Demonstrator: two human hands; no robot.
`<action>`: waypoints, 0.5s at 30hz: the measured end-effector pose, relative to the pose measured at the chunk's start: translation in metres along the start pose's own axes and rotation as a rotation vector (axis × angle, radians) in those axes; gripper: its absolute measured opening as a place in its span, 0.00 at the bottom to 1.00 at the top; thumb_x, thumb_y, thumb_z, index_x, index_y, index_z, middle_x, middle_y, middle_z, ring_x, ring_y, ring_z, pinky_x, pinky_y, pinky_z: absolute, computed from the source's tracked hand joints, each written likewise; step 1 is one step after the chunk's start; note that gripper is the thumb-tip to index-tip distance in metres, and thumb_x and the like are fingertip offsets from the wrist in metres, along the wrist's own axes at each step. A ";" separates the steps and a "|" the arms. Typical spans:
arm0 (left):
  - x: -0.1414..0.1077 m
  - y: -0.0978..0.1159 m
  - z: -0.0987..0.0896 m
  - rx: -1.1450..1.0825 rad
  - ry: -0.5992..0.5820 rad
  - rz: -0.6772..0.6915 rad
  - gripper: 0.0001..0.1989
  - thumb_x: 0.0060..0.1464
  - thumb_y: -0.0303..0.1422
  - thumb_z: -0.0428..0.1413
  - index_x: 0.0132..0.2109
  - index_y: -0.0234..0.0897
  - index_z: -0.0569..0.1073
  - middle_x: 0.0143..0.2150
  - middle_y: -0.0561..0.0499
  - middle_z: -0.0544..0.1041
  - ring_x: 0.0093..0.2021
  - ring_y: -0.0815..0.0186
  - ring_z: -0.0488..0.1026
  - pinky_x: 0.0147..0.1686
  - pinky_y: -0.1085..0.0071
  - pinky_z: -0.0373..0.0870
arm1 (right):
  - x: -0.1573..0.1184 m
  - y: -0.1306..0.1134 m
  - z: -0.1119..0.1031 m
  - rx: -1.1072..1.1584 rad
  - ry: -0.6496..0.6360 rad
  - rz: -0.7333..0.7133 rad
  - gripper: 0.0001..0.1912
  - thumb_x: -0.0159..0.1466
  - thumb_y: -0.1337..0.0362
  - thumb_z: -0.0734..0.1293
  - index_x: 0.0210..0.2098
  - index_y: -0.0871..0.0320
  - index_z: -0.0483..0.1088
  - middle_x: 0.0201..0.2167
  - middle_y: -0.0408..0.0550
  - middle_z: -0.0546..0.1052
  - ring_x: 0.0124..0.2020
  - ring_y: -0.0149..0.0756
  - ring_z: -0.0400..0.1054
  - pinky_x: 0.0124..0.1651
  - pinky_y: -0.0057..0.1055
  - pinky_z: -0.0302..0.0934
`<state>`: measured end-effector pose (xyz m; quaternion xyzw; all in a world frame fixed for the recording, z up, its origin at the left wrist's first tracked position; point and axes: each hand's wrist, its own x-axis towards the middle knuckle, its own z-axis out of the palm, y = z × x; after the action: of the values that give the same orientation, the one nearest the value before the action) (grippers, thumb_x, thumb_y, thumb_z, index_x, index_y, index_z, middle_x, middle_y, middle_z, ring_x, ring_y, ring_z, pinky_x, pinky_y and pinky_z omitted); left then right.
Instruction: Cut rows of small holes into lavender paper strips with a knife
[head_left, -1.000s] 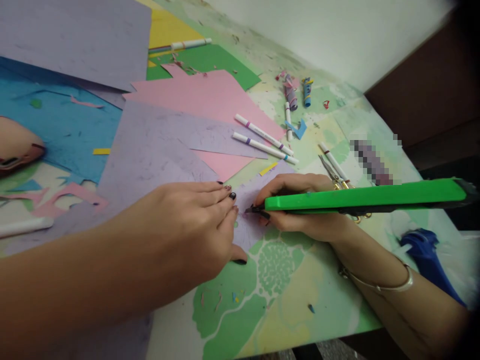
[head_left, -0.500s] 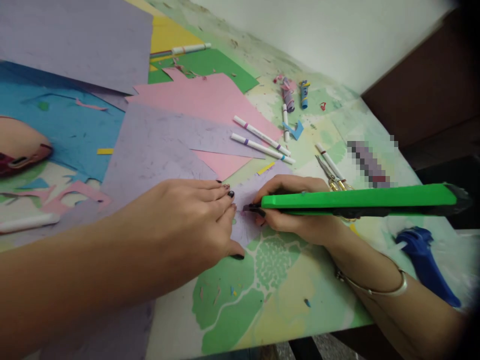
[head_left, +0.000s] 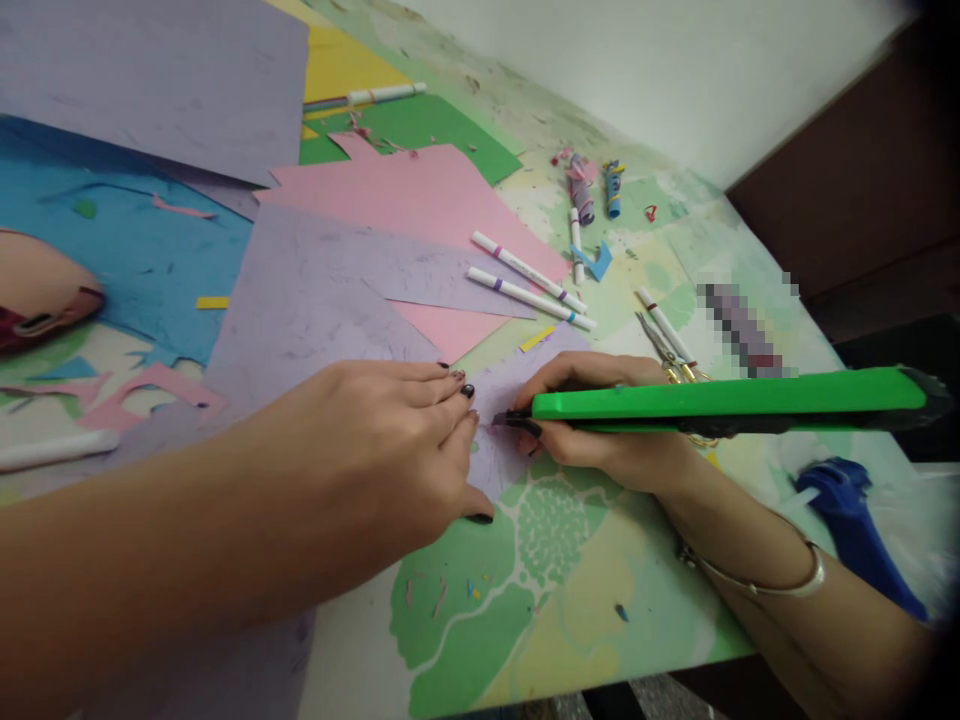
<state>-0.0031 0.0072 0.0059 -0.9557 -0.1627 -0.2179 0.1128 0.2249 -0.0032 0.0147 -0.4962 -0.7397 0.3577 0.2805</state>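
Left hand (head_left: 397, 450) flat, fingers together, thumb apart, pressing purple sheet (head_left: 504, 385). Right hand (head_left: 600, 415) pinches green cutter (head_left: 720, 398) low, its tip at the sheet beside left fingertips.

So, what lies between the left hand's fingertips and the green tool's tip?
In the head view, just a narrow strip of lavender paper separates the left hand from the green tool.

Bare tablecloth (head_left: 600, 620) nr edge = free path; markers (head_left: 529, 297) & scissors (head_left: 664, 350) block far side.
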 end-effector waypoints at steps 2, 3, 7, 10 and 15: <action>0.000 0.000 -0.001 0.006 -0.004 -0.001 0.29 0.72 0.36 0.38 0.38 0.32 0.82 0.34 0.44 0.84 0.36 0.59 0.82 0.44 0.63 0.79 | 0.000 -0.001 0.000 -0.009 -0.004 0.000 0.06 0.53 0.72 0.69 0.30 0.57 0.76 0.28 0.43 0.81 0.28 0.33 0.75 0.32 0.27 0.68; 0.000 0.000 -0.001 0.003 -0.005 0.001 0.29 0.72 0.36 0.37 0.38 0.32 0.82 0.35 0.44 0.84 0.36 0.59 0.82 0.44 0.63 0.79 | 0.000 -0.001 0.001 -0.019 -0.005 -0.001 0.06 0.53 0.72 0.69 0.30 0.57 0.76 0.27 0.43 0.81 0.28 0.33 0.75 0.32 0.27 0.68; -0.001 0.000 -0.001 -0.001 -0.006 0.007 0.29 0.72 0.34 0.37 0.39 0.30 0.82 0.35 0.43 0.84 0.36 0.58 0.82 0.42 0.62 0.80 | -0.001 -0.002 0.004 -0.087 0.031 -0.033 0.06 0.53 0.72 0.70 0.30 0.57 0.76 0.26 0.41 0.80 0.25 0.30 0.73 0.28 0.24 0.66; -0.001 0.000 -0.001 0.026 -0.010 0.028 0.28 0.72 0.33 0.38 0.40 0.28 0.82 0.36 0.41 0.84 0.37 0.57 0.82 0.44 0.61 0.81 | -0.002 -0.004 0.006 -0.131 0.074 -0.071 0.07 0.52 0.74 0.70 0.29 0.57 0.76 0.25 0.39 0.79 0.24 0.28 0.72 0.28 0.22 0.65; -0.001 0.000 -0.002 0.000 -0.056 0.060 0.23 0.68 0.30 0.43 0.36 0.32 0.82 0.36 0.41 0.84 0.37 0.56 0.81 0.42 0.59 0.81 | -0.007 -0.006 0.008 -0.107 0.083 -0.013 0.07 0.52 0.74 0.70 0.30 0.57 0.76 0.24 0.40 0.79 0.24 0.28 0.72 0.28 0.23 0.65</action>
<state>-0.0050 0.0059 0.0073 -0.9658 -0.1373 -0.1876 0.1145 0.2180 -0.0133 0.0146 -0.5200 -0.7488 0.2947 0.2864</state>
